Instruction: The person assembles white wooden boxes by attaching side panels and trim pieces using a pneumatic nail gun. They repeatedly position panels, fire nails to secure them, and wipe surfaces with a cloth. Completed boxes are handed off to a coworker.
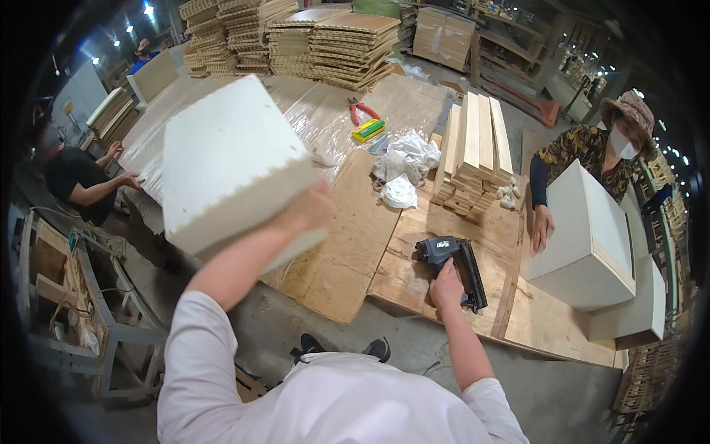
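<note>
A large white box-shaped panel piece (229, 148) is tilted at the left of the table. My left hand (314, 207), blurred by motion, grips its near right side; the fingertips are hard to make out. My right hand (447, 287) is wrapped round the handle of a black and grey nail gun (467, 274), which lies on the plywood tabletop (344, 251). Beyond the gun stands a stack of pale wooden strips (473, 159). On the right, a co-worker's hand (543, 226) rests against another white box (566, 255).
Red-handled pliers (364, 112), a yellow-green pack (368, 131) and white rags (407, 155) lie mid-table. Stacks of panels (347, 52) line the far side. Another person (92, 177) stands at the left. A wooden frame rack (103, 325) is at the lower left.
</note>
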{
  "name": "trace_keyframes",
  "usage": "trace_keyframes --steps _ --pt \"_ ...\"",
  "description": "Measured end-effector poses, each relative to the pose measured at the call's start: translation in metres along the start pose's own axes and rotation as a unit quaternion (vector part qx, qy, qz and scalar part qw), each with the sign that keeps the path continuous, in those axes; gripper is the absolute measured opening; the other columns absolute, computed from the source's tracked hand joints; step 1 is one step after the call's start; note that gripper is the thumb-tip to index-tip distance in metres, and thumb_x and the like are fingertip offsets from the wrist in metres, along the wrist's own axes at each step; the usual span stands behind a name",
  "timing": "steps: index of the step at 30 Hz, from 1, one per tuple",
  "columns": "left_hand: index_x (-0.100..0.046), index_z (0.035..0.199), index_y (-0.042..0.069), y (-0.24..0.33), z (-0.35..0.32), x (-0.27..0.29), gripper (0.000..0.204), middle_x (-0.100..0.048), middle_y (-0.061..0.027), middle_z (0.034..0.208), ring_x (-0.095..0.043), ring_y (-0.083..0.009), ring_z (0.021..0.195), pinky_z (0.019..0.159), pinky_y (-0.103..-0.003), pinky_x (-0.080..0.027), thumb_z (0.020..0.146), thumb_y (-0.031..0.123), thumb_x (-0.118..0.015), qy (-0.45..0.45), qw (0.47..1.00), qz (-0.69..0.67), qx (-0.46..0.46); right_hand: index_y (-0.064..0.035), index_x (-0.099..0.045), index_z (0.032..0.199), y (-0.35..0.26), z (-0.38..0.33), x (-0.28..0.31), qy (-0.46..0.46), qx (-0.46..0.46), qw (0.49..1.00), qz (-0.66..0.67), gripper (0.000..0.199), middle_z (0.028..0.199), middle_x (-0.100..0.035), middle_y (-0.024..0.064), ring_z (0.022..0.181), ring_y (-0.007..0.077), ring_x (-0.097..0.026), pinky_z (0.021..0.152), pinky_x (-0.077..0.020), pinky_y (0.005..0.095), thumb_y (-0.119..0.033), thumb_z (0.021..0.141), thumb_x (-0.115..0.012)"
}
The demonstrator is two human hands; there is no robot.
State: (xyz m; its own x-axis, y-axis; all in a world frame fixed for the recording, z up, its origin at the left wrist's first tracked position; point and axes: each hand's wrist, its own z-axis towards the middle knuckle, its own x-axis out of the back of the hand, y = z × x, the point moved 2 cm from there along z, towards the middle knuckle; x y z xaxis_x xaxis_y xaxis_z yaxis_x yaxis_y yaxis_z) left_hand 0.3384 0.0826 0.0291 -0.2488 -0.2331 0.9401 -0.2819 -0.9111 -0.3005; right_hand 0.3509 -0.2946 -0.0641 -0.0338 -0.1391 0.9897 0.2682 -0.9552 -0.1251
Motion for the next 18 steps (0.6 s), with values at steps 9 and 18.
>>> trace_keyframes --steps 9,18 --pt "-0.062 0.061 0.012 0.142 -0.023 0.094 0.011 -0.062 -0.0066 0.072 -0.055 -0.0208 0.092 0.095 -0.043 -0.039 0.066 0.022 -0.06 0.16 0.961 0.154 -0.164 0.0031 -0.042 0.121 0.031 0.028 0.04 -0.119 -0.012 0.986 0.12 0.056 0.089 -0.062 0.021 0.082 0.0354 -0.066 0.074 -0.0534 0.0443 -0.022 0.076 -0.064" --pt "-0.058 0.085 0.015 0.111 -0.203 0.121 0.012 -0.057 -0.0035 0.1 -0.051 -0.0249 0.096 0.09 -0.045 -0.037 0.074 0.012 -0.063 0.446 0.881 -0.092 0.128 0.001 -0.047 0.115 -0.017 -0.018 0.284 -0.222 0.054 0.835 0.501 0.043 0.081 -0.06 0.0108 0.059 0.0163 -0.063 0.051 -0.0542 0.0302 -0.005 0.076 -0.066"
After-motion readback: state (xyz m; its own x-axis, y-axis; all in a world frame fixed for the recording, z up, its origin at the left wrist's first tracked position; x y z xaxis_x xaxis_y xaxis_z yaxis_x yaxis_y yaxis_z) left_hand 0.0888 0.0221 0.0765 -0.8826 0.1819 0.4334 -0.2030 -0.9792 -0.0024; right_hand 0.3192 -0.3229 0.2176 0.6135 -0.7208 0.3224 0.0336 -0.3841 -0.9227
